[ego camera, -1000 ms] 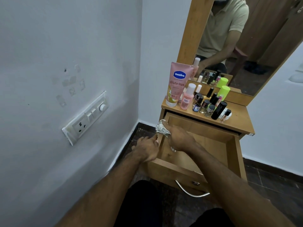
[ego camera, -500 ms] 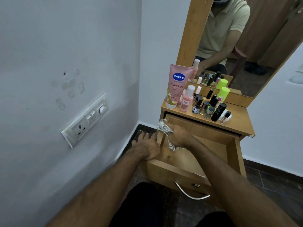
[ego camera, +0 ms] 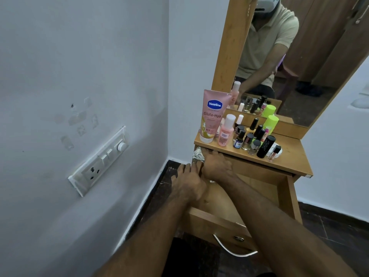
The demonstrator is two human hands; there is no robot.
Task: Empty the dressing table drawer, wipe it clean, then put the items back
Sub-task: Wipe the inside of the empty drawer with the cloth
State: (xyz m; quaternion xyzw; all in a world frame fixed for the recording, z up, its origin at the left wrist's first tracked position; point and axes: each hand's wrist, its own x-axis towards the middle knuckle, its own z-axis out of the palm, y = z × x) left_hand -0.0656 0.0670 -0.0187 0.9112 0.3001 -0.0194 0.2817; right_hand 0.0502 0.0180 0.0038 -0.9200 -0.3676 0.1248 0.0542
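The wooden drawer (ego camera: 283,194) stands pulled out, its bare floor showing. A white patterned cloth (ego camera: 198,154) is bunched at the far left corner, just beyond the right hand's fingers (ego camera: 211,154), seemingly pressed against the wall.

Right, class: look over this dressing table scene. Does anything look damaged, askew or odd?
Yes: the drawer's metal handle hangs askew, one end swung loose below the drawer front. Torn tape scraps mark the wall above the switchboard.
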